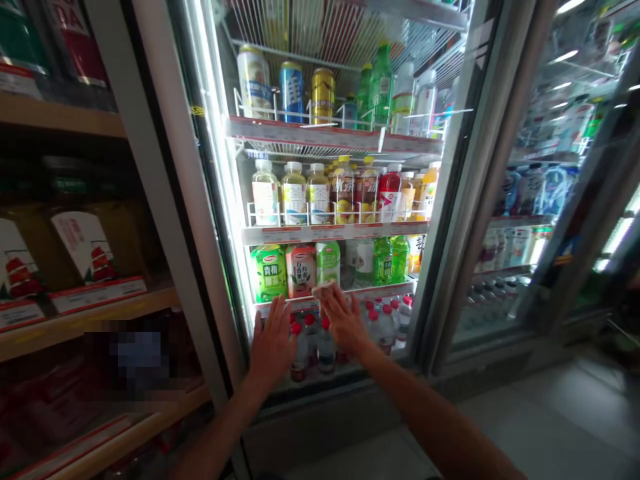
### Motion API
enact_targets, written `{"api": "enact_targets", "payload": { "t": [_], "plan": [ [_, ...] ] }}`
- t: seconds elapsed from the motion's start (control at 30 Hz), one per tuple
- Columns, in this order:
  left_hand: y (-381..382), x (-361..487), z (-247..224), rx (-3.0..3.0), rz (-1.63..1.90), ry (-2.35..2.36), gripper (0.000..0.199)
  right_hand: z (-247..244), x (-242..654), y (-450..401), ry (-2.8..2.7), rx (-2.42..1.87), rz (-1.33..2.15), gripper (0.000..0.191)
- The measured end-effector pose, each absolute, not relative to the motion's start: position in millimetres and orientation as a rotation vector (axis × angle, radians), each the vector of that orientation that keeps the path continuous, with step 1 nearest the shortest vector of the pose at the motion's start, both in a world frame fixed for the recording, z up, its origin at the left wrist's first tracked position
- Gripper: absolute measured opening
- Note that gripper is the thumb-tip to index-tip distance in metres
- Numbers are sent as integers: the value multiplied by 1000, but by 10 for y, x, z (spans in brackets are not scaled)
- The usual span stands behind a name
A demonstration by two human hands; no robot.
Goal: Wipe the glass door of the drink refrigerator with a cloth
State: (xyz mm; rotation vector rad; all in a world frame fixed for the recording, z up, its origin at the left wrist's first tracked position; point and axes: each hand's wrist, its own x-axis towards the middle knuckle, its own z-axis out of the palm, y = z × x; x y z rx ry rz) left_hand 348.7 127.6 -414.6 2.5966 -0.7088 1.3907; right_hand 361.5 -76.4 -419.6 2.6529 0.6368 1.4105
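My left hand [273, 341] is stretched out flat against or just before the lit cooler's glass door, its fingers extended and holding nothing. To its right, my right hand [345, 321] reaches up to the same door. Under its fingertips is a small whitish cloth [324, 289], mostly hidden by the fingers. Behind the glass, just above the hands, stand a green drink carton [270, 273], a red drink carton [301, 270] and a light green carton [329, 260]. Red-capped bottles [327, 350] stand on the bottom level, partly covered by my hands.
Higher cooler shelves hold tea bottles [295, 193] and drink cans [291, 92]. A metal door frame [465, 180] borders the right side, with another glass-doored cooler [520, 200] beyond. Wooden shelves [75, 320] with juice bottles [83, 247] stand close on the left. Grey floor [530, 420] lies below right.
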Motion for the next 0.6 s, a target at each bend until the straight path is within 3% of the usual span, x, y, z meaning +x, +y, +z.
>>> {"api": "enact_targets", "payload": {
  "t": [0.13, 0.3, 0.5, 0.6],
  "plan": [
    [1107, 3495, -4122, 2586, 1351, -735, 63, -4029, 3700, -815, 361, 2716, 1596, 68],
    [952, 3454, -4064, 2573, 1353, -806, 62, -4383, 3618, -1008, 481, 2652, 1506, 73],
    [775, 3478, -3981, 2556, 1335, -853, 65, -3965, 3707, -1254, 140, 2720, 1674, 69],
    [679, 3482, -3999, 2533, 1353, -890, 63, -4097, 3655, -1342, 169, 2698, 1640, 70]
  ]
}}
